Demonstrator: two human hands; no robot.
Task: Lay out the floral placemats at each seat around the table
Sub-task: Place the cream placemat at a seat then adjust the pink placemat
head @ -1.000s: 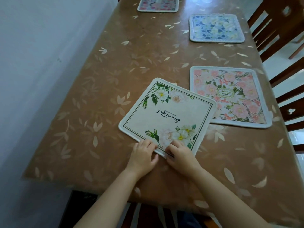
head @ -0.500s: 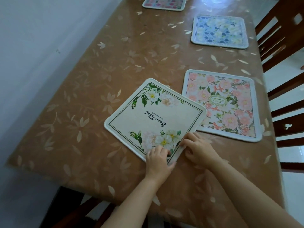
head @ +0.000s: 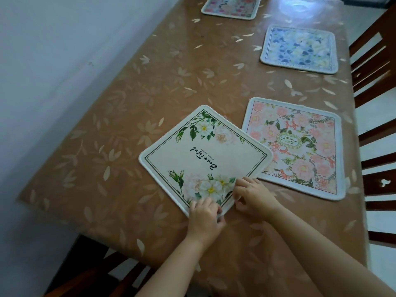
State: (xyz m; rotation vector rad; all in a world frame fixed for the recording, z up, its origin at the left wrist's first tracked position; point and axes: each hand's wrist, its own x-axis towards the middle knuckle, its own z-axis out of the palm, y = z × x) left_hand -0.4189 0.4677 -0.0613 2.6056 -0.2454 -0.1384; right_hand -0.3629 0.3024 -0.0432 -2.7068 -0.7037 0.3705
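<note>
A cream placemat [head: 201, 155] with white flowers and black script lies turned like a diamond on the brown table [head: 132, 97]. Its right corner overlaps the pink floral placemat [head: 300, 146]. My left hand [head: 205, 217] pinches the cream mat's near corner. My right hand [head: 252, 194] grips its near right edge, which lifts slightly. Farther along the right side lies a blue floral placemat [head: 300, 49]. A pink and red placemat [head: 232, 6] sits at the far end, partly cut off.
A white wall [head: 49, 61] runs close along the table's left side. Dark wooden chairs [head: 377, 86] stand along the right side. Another chair [head: 92, 277] is tucked under the near edge, below my arms.
The cream mat has turned clockwise into a diamond and shifted right, onto the pink mat's corner. Both hands moved right along its near edge with it.
</note>
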